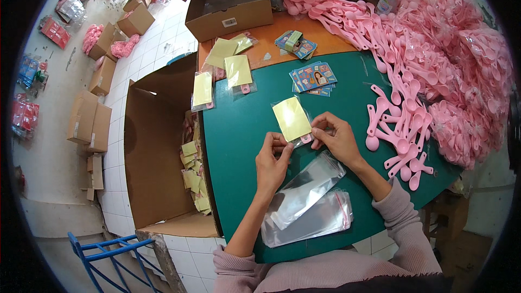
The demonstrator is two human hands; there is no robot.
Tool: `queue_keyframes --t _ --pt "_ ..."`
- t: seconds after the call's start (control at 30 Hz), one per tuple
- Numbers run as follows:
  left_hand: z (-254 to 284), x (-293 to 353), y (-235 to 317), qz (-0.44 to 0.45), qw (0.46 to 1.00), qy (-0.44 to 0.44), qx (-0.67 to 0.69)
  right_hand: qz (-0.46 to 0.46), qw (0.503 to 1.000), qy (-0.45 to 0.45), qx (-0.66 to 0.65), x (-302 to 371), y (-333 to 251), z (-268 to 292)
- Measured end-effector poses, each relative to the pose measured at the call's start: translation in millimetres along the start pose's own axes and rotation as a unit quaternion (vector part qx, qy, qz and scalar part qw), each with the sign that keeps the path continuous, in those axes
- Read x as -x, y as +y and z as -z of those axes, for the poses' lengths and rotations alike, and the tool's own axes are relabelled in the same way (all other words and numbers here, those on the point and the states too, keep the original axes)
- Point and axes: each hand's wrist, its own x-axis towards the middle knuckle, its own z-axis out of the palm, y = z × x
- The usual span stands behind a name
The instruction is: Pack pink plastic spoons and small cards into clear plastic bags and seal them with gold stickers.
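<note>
A small clear plastic packet (pixel 291 118) holds a pale yellow card, and a pink spoon's handle end shows at its lower edge. My left hand (pixel 273 161) pinches the packet's lower left corner. At the lower right corner, the fingers of my right hand (pixel 337 137) are closed on the same packet. Below my hands lie stacked empty clear plastic bags (pixel 309 201). Blue printed cards (pixel 315 77) sit in a pile beyond the packet. Loose pink spoons (pixel 404 135) spread over the green tabletop (pixel 239 168) to the right.
Filled packets (pixel 237 71) lie at the table's far left. A large open carton (pixel 163 146) with more packets stands against the left edge. Another box (pixel 230 16) and a bundled card stack (pixel 296 44) are at the back. Bagged pink spoons (pixel 467 76) heap up right.
</note>
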Motion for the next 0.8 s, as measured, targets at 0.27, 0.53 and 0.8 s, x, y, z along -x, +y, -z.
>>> queue_keyframes --t 0.27,0.53,0.8 --pt "23.4 -11.1 -3.4 -0.118 0.984 0.036 -0.128 0.207 0.914 0.019 0.350 0.3 -24.7 31.1" --pt "40.5 -8.9 20.2 -0.245 0.838 0.129 -0.470 0.173 0.806 -0.051 0.564 22.1 -42.7 125.9" --pt "-21.5 30.9 10.5 -0.170 0.932 -0.148 -0.283 0.224 0.852 0.107 0.461 11.9 -45.5 114.4"
